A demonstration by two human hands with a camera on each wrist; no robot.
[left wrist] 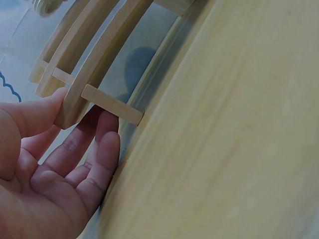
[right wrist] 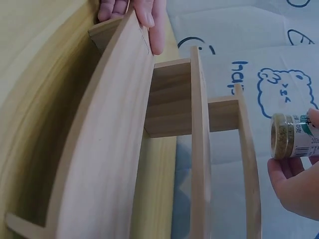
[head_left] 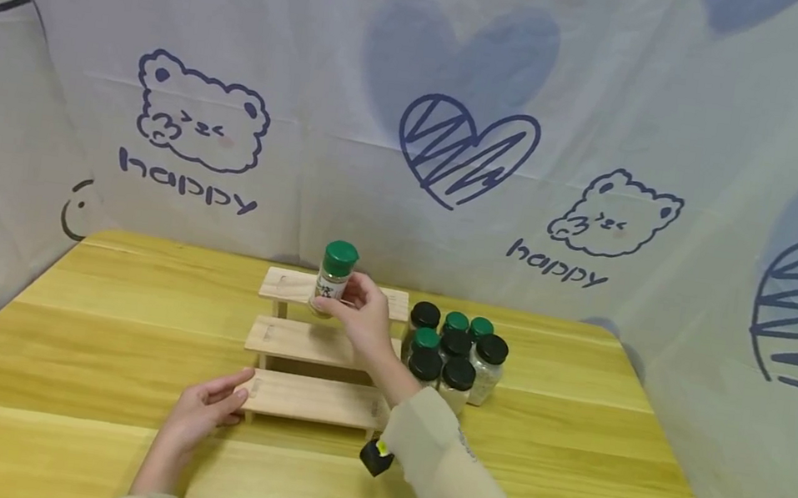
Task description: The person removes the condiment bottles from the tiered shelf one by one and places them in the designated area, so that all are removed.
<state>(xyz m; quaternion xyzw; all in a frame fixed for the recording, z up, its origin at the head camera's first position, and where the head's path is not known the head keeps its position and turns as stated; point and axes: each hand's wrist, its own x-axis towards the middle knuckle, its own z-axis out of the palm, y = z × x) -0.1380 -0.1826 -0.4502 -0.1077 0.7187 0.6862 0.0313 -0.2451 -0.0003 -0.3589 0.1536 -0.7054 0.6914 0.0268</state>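
Note:
A three-step wooden rack (head_left: pixel 314 399) stands on the table. My right hand (head_left: pixel 368 325) pinches a spice jar (head_left: pixel 332 278) with a green cap and a printed label, holding it upright at the top step. In the right wrist view the base of the spice jar (right wrist: pixel 283 138) shows grainy contents; whether it touches the step I cannot tell. At the rack's left end, my left hand (head_left: pixel 195 416) grips the lowest step. The left wrist view shows that hand's thumb (left wrist: pixel 42 112) on the board's end and its fingers curled beneath, beside a short leg (left wrist: pixel 112 103).
Close to the rack's right side stands a cluster of several jars, some with black lids (head_left: pixel 492 349) and some with green lids (head_left: pixel 426 339). Behind the yellow wood-grain table (head_left: pixel 93 327) hangs a pale printed cloth (head_left: pixel 323 138).

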